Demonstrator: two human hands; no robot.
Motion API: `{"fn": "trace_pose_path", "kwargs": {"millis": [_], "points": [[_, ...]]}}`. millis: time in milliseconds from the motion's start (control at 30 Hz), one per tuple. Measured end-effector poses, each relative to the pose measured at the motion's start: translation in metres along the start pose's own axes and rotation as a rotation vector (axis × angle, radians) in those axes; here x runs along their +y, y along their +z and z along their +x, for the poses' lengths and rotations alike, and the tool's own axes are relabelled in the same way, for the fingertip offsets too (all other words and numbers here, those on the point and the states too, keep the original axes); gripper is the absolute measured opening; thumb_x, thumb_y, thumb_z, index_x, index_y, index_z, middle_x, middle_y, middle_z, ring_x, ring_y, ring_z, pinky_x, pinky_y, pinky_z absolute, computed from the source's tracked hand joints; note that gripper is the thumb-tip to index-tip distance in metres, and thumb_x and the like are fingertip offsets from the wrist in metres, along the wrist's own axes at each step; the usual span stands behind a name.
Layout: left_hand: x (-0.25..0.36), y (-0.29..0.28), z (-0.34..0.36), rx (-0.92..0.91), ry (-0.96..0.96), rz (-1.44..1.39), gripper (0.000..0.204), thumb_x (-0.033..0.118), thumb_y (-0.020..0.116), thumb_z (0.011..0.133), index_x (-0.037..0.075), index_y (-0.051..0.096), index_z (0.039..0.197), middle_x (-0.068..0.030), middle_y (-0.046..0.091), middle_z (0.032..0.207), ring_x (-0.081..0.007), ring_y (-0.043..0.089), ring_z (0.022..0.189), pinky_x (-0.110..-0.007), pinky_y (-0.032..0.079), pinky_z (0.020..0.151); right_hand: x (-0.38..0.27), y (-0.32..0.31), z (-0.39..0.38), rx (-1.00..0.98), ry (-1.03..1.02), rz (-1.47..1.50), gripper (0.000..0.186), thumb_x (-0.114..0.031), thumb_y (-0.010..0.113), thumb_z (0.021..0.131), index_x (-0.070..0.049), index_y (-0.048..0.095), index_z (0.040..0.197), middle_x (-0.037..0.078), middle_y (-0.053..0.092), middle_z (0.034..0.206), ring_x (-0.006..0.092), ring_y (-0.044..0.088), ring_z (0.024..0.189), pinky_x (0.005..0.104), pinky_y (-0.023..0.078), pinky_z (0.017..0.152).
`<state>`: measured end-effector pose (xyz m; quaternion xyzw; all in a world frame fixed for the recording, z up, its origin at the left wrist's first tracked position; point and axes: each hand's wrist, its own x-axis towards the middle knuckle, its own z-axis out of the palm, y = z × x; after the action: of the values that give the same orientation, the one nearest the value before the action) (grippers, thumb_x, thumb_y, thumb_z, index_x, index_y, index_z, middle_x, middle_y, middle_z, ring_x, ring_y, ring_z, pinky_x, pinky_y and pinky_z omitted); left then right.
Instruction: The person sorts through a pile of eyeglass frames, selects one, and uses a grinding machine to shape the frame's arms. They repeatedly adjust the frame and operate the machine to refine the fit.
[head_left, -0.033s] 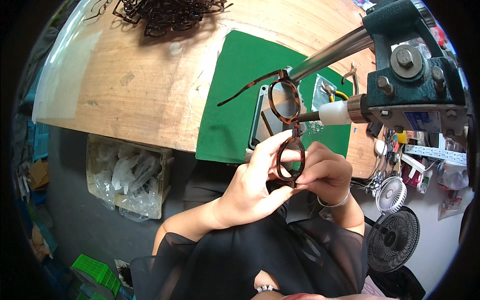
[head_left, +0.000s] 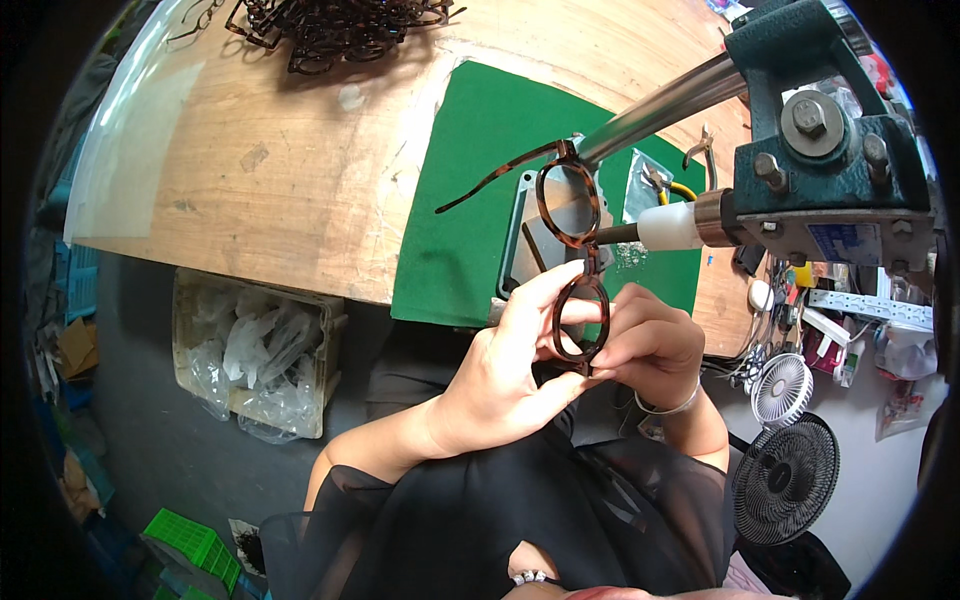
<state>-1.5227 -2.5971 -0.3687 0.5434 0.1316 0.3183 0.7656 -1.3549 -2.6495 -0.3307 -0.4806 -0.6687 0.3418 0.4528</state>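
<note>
A tortoiseshell eyeglass frame is held on end in front of me, its two round rims one above the other. One temple reaches out to the left from the far end. My left hand is closed on the near rim, fingers and thumb around its left side. At the near end of that same rim, my right hand pinches with fingers together. The white-collared rod of a green press points at the bridge area; whether it touches cannot be made out.
Under the press lies a green mat with a metal base plate. Yellow-handled pliers rest behind it. A pile of tortoiseshell frames sits far left on the wooden table. Below stands a bin of plastic bags; two fans stand right.
</note>
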Motion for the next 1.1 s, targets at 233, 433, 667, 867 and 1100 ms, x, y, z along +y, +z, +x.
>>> {"fn": "trace_pose_path", "kwargs": {"millis": [233,433,667,867,1100], "points": [[0.003,0.003,0.002,0.009,-0.021,-0.209,0.079,-0.012,0.062,0.068,0.005,0.016,0.13,-0.0174,0.048,0.114,-0.0163,0.055,0.094,-0.028,0.047,0.079,0.007,0.011,-0.008,0.116,0.131,0.348,0.018,0.001,0.07,0.065,-0.002,0.06,0.079,0.004,0.058,0.07,0.0158,0.052,0.067,0.0267,0.04,0.06],[0.005,0.004,0.008,-0.01,-0.06,-0.313,0.081,-0.013,0.062,0.067,0.006,0.015,0.131,-0.018,0.046,0.116,-0.0178,0.055,0.096,-0.028,0.048,0.079,0.013,0.015,-0.015,0.175,0.085,0.439,0.017,0.005,0.066,0.067,0.0,0.059,0.082,0.006,0.059,0.076,0.0161,0.052,0.068,0.0265,0.04,0.063],[0.023,0.008,0.038,0.08,0.014,0.032,0.08,-0.011,0.063,0.066,0.006,0.017,0.129,-0.0155,0.046,0.116,-0.012,0.054,0.086,-0.024,0.048,0.076,-0.004,-0.026,-0.018,0.461,0.117,0.158,0.011,-0.001,0.055,0.08,0.004,0.054,0.089,0.008,0.057,0.077,0.0128,0.055,0.07,0.0223,0.044,0.064],[0.024,0.023,0.06,0.16,0.086,0.12,0.078,-0.001,0.066,0.07,0.002,0.016,0.129,-0.0156,0.044,0.118,-0.0211,0.048,0.105,-0.031,0.049,0.075,-0.011,-0.033,-0.024,0.466,0.136,0.014,0.008,0.0,0.052,0.082,0.004,0.054,0.088,0.008,0.057,0.076,0.0106,0.055,0.069,0.0206,0.044,0.062],[0.015,0.033,0.073,0.111,0.173,0.103,0.073,0.003,0.065,0.073,0.001,0.016,0.127,-0.0165,0.044,0.119,-0.0214,0.047,0.107,-0.031,0.05,0.073,-0.067,-0.11,-0.023,0.827,-0.463,0.302,0.015,-0.014,0.053,0.084,0.0,0.054,0.088,0.009,0.054,0.073,0.0114,0.045,0.052,0.0233,0.039,0.047]]}}
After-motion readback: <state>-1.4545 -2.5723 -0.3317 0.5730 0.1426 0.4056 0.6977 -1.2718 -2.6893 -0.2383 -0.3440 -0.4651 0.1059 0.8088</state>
